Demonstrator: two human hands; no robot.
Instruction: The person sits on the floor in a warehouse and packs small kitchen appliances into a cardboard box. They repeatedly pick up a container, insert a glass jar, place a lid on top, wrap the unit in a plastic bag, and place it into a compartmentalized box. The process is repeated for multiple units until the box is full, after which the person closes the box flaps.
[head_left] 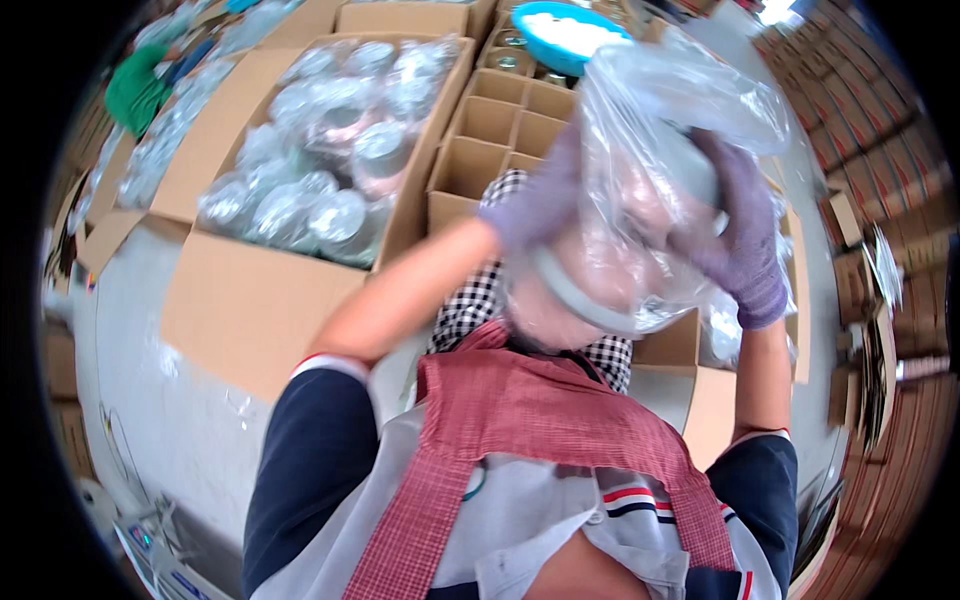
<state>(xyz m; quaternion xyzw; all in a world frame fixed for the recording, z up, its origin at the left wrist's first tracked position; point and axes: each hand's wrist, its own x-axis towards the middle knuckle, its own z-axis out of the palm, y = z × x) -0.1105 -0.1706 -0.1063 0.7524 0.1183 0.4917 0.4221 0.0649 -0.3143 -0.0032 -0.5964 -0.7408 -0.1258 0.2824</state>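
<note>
In front of my chest I hold up a large clear plastic bag [640, 230] with pinkish rounded containers inside that have pale grey rims or lids. My left hand [545, 195], in a purple-grey knit glove, presses against the bag's left side, partly blurred by motion. My right hand [748, 230], gloved the same way, curls round the right side of the bundle. Folds and glare of the plastic hide the exact shape of the containers and some fingertips.
On my left stands an open carton [285, 235] with several plastic-wrapped jars [380, 155]. A divided cardboard box [485, 130] is ahead, with a blue basin [570, 45] over its far part. More wrapped items [722, 325] sit at right. Stacked cartons [880, 120] line the right side; a person in green [138, 90] is far left.
</note>
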